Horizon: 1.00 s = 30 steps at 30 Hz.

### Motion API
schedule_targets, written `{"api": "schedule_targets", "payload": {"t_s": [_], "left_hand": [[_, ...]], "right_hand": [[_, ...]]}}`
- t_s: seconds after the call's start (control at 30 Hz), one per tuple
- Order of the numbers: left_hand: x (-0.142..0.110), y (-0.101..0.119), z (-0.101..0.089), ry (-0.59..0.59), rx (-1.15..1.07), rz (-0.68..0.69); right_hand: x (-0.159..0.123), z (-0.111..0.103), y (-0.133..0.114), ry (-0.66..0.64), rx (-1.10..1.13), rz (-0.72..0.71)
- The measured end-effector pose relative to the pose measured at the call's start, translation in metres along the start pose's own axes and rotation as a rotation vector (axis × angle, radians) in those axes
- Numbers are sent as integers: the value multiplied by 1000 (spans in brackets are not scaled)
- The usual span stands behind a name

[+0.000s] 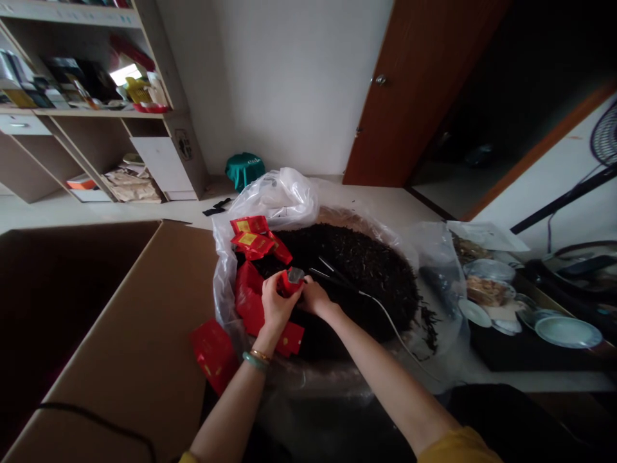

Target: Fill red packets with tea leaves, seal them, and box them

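My left hand point(278, 302) is closed around a small red packet point(291, 281), held upright with its silvery mouth facing up. Close against the packet's right side is my right hand point(314, 297), its fingers curled together; what they grip is hidden. Both hands are over a large clear plastic bag point(222, 257) spread open and filled with dark dried leaves point(376, 257) that look like tea. Several red packets point(253, 242) lie on the bag's left part. A black two-armed tool point(337, 278) with a white cord rests on the leaves, just right of my right hand.
An open cardboard box point(159, 308) stands at the left, with a red bag point(215, 354) beside it. Lidded tubs point(489, 283) and a pale dish point(569, 332) sit at the right. Behind are a teal-covered bin point(245, 170), a shelf unit point(166, 151) and a brown door point(409, 83).
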State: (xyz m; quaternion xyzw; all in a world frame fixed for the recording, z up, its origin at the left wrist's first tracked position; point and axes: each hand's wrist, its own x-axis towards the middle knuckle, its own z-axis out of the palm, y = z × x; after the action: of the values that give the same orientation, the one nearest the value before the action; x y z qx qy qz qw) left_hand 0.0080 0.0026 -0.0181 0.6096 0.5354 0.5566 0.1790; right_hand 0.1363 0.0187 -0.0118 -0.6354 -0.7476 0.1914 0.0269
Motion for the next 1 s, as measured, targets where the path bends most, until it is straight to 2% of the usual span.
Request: {"api": "schedule_targets", "payload": {"t_s": [0.17, 0.27, 0.33, 0.43, 0.53, 0.63, 0.8, 1.0], "left_hand": [[-1, -2, 2, 22, -4, -2], [-1, -5, 3, 30, -6, -12], [-1, -7, 3, 31, -6, -18], [-1, -8, 4, 28, -1, -26], [-1, -8, 4, 22, -1, -33], [-1, -8, 4, 18, -9, -38], [-1, -9, 4, 9, -30, -52], [-2, -11, 6, 44, -33, -61]], "right_hand": [[-5, 4, 3, 66, 87, -18], [-7, -7, 11, 101, 151, -35], [-9, -22, 17, 167, 250, -68], [-14, -55, 20, 363, 485, -142], [-20, -88, 8, 479, 584, -207], [-24, -105, -14, 536, 567, -298], [-30, -103, -37, 532, 479, -347], [-39, -101, -37, 474, 511, -400]]}}
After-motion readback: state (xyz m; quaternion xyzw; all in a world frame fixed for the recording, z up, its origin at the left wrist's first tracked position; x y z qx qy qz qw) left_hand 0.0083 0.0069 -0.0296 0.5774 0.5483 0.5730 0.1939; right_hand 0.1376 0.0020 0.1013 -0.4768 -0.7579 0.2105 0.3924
